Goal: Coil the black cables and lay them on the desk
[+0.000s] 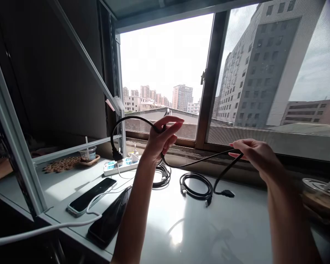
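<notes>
My left hand (165, 137) is raised in front of the window, its fingers curled round a black cable (132, 117). One end of that cable loops left and hangs down with a black plug (117, 154) close to the white power strip (121, 167). From my left hand the cable sags across to my right hand (250, 150), which pinches it between thumb and fingers. Below my right hand the cable drops to the white table, where a black connector (227, 193) lies. A coiled black cable (196, 186) rests beside it, and another coil (165, 178) sits partly behind my left forearm.
Two phones (92, 196) (111, 218) and a white cable (71, 223) lie at the left. A cup (88, 152) stands on a tray behind them. Another cup (323, 194) is at the right. Metal shelf posts rise at left. Part of another person's arm (0, 170) shows far left.
</notes>
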`<state>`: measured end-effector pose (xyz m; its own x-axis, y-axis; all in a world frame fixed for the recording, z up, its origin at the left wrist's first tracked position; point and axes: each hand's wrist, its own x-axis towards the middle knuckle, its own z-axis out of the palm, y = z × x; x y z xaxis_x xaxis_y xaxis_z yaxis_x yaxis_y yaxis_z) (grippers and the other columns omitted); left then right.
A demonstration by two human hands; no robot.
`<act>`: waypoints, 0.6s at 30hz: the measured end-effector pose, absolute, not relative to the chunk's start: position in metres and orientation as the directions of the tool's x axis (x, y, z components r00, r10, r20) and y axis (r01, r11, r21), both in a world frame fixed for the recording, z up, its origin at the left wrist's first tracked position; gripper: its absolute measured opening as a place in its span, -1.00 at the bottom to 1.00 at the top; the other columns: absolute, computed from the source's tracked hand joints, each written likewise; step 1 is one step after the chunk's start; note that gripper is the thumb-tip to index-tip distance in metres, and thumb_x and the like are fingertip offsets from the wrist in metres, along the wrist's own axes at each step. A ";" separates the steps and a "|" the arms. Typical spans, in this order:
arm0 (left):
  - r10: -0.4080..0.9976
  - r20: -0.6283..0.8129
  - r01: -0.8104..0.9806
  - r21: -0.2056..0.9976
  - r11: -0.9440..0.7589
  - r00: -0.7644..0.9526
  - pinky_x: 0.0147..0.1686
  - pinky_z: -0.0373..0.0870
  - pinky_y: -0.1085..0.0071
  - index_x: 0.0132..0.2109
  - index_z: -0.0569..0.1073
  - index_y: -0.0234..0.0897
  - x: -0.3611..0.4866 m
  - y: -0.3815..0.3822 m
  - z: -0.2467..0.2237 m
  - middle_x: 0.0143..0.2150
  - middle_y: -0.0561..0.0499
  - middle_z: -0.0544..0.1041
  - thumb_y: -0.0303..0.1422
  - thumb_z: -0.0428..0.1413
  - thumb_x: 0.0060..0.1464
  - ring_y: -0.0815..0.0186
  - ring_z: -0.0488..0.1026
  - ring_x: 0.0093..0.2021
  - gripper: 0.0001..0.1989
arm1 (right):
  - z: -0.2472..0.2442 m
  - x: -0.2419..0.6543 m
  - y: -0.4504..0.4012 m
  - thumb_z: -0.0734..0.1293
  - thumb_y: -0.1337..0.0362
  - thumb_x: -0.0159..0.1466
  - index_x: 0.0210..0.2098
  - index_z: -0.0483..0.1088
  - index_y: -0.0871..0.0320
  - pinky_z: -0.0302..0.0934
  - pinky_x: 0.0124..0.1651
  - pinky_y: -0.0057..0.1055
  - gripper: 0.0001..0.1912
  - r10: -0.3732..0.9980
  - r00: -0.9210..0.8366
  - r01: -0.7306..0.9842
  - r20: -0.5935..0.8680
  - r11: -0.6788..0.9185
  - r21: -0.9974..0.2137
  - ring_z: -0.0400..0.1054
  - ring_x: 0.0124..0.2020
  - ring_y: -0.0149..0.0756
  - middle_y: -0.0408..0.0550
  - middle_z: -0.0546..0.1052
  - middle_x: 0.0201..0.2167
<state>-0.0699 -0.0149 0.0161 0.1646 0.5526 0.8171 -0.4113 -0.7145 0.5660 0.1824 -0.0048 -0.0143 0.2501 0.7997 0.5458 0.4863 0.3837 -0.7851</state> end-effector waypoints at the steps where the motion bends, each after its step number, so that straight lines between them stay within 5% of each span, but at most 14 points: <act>1: 0.544 0.816 -0.407 0.572 -0.712 0.194 -0.82 -0.22 0.62 -0.36 0.48 -0.21 -0.070 -0.017 0.016 -0.84 0.31 0.05 -0.34 0.21 0.01 0.62 -0.09 -0.86 -0.93 | -0.014 0.183 -0.007 0.36 0.19 -0.05 -0.66 0.14 0.14 0.32 -0.39 -0.43 -0.71 0.822 0.264 0.430 0.505 0.368 -0.824 0.47 -0.26 -0.14 -0.02 0.53 -0.36; 3: 0.534 0.807 -0.413 0.589 -0.695 0.252 -0.82 -0.21 0.63 -0.34 0.48 -0.21 -0.071 -0.018 0.014 -0.83 0.30 0.05 -0.33 0.20 0.03 0.62 -0.08 -0.85 -0.94 | -0.014 0.183 -0.009 0.42 0.30 -0.16 -0.53 0.24 0.12 0.39 -0.28 -0.41 -0.74 0.876 0.239 0.326 0.419 0.335 -0.884 0.43 -0.11 -0.11 -0.04 0.53 -0.22; 10: 0.331 0.669 -0.354 0.673 -0.650 0.665 -0.77 -0.17 0.61 -0.26 0.52 -0.19 -0.072 -0.013 0.010 -0.77 0.27 0.09 -0.34 0.13 0.11 0.61 -0.06 -0.80 -0.92 | -0.016 0.173 -0.012 0.49 0.35 -0.11 0.00 0.37 -0.03 0.46 -0.21 -0.41 -0.35 0.910 0.089 0.291 0.404 0.365 -0.885 0.23 0.17 0.00 0.00 0.24 0.20; 14: 0.282 0.469 -0.166 0.708 -0.686 0.837 -0.71 -0.18 0.53 -0.21 0.56 -0.27 -0.063 -0.028 0.015 -0.72 0.24 0.07 -0.33 0.15 0.09 0.58 -0.11 -0.71 -0.85 | 0.000 0.169 -0.025 0.47 0.47 -0.10 0.29 0.06 0.07 0.38 -0.15 -0.63 0.00 0.957 0.082 -0.027 0.277 0.280 -0.960 0.38 0.03 -0.20 0.15 0.44 0.01; 18: 0.154 0.172 -0.021 0.733 -0.680 0.973 -0.66 -0.08 0.48 -0.18 0.57 -0.32 -0.058 -0.048 0.021 -0.69 0.20 0.04 -0.26 0.15 0.08 0.50 -0.10 -0.64 -0.76 | 0.012 0.156 -0.046 0.29 0.62 -0.07 0.27 0.03 0.37 0.35 -0.14 -0.72 -0.11 0.991 0.001 -0.401 0.133 0.123 -0.908 0.39 0.02 -0.28 0.15 0.54 -0.16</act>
<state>-0.0579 -0.0476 0.0207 0.9730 0.1543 0.1717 -0.0214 -0.6802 0.7327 0.1559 -0.0462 0.0115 0.0008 0.9911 0.1335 -0.4006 0.1226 -0.9080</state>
